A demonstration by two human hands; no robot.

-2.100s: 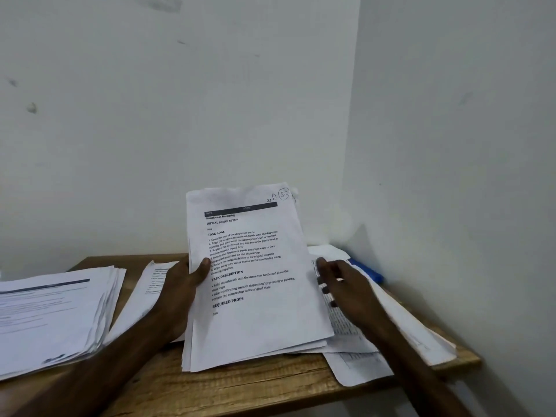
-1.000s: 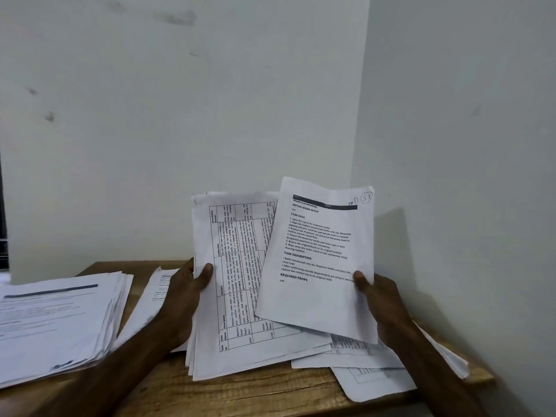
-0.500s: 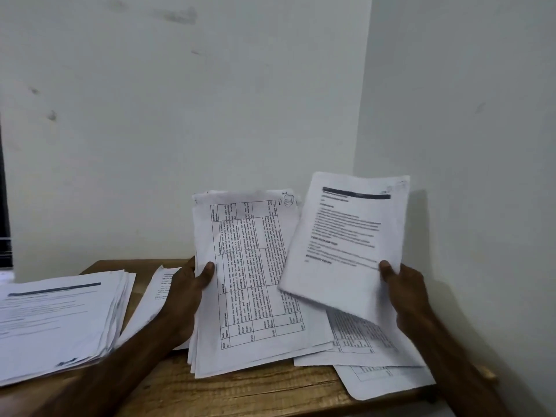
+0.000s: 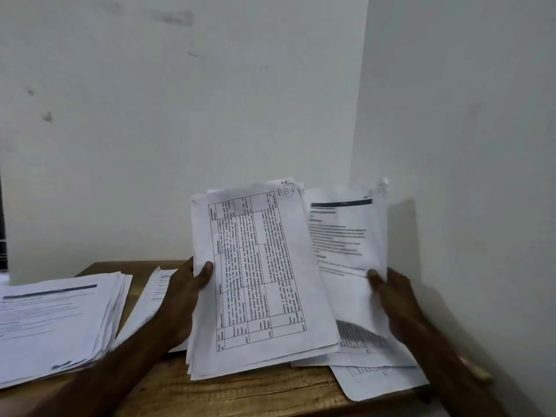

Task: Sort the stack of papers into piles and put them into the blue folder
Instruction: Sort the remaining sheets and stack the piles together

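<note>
The right hand (image 4: 397, 302) pinches a white text sheet (image 4: 343, 236), now peeled off the white paper stack (image 4: 261, 281) which the left hand (image 4: 180, 299) grips; sorting proceeds.

There is just one camera, and it sits on the person's head. It looks forward and down. It is close behind the left grip (image 4: 180, 299) and the right grip (image 4: 397, 302). Under the grips it sees the wooden surface (image 4: 240, 395). Past them it sees the room corner (image 4: 359, 115).
</note>
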